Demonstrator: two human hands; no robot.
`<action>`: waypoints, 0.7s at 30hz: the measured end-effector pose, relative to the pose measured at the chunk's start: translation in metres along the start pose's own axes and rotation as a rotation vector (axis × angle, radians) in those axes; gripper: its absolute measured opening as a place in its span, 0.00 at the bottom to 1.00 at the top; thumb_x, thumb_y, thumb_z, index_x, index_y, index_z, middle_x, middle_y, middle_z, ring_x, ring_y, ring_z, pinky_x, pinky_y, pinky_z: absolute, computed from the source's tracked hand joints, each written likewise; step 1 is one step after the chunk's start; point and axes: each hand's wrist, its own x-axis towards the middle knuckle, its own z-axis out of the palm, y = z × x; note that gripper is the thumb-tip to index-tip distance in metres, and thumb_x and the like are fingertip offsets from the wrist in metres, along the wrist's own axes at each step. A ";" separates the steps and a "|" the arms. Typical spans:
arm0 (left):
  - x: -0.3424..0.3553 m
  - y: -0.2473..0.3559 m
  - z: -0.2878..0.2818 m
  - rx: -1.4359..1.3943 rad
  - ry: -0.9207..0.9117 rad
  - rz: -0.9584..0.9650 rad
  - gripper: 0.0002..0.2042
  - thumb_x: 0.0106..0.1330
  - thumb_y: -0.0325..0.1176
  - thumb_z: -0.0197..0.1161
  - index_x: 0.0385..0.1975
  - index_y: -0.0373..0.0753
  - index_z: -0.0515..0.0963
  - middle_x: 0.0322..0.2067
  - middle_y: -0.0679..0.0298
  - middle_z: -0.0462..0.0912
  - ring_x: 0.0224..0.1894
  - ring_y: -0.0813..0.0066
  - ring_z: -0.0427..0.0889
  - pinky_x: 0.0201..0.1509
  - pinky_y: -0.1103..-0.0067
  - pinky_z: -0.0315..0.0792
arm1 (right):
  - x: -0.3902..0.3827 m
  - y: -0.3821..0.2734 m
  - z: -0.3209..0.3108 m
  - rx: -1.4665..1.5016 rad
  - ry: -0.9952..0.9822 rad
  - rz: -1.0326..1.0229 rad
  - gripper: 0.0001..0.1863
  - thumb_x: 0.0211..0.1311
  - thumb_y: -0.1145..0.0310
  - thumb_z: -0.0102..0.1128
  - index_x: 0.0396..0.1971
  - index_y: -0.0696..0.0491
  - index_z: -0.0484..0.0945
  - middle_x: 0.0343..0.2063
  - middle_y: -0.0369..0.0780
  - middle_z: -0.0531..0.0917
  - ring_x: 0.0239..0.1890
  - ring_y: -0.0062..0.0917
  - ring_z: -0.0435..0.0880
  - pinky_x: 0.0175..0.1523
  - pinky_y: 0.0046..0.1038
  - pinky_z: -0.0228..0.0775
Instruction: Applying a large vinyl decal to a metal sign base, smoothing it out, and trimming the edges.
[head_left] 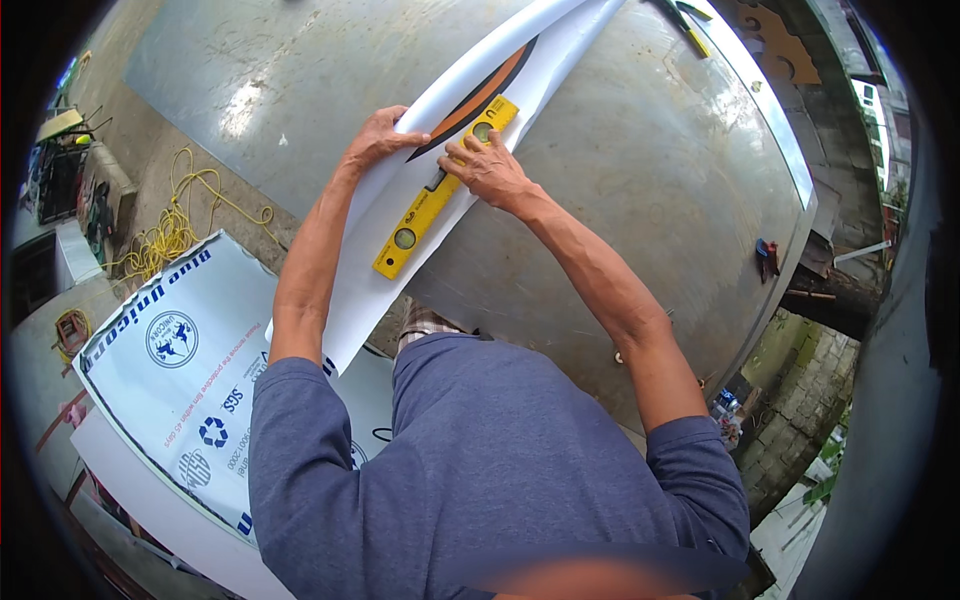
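Observation:
A long white sheet point(362, 250), partly rolled along its left side, lies slanting across a grey metal sheet point(610, 150). An orange shape with a black border point(490, 88) is printed on it. My left hand point(378, 138) grips the rolled edge, thumb on the near face, other fingers mostly hidden behind the roll. On the flat part rests a yellow spirit level point(428, 213), slanted along the sheet. My right hand point(490, 172) holds the level near its upper end, fingers bent over it.
To the left, a printed film-covered panel point(220, 330) leans near a tangled yellow cord point(165, 240). A knife with a yellow part point(694, 40) lies at the far right of the metal, near a pale strip point(775, 115). A small red-and-dark object point(767, 258) sits by the right edge.

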 end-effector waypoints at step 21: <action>-0.031 0.027 0.048 0.345 0.186 0.166 0.27 0.47 0.36 0.73 0.48 0.33 0.77 0.38 0.46 0.85 0.40 0.50 0.86 0.47 0.65 0.78 | -0.323 0.013 -0.024 0.056 0.103 1.263 0.29 0.53 0.67 0.70 0.54 0.58 0.70 0.48 0.46 0.74 0.56 0.43 0.74 0.58 0.46 0.68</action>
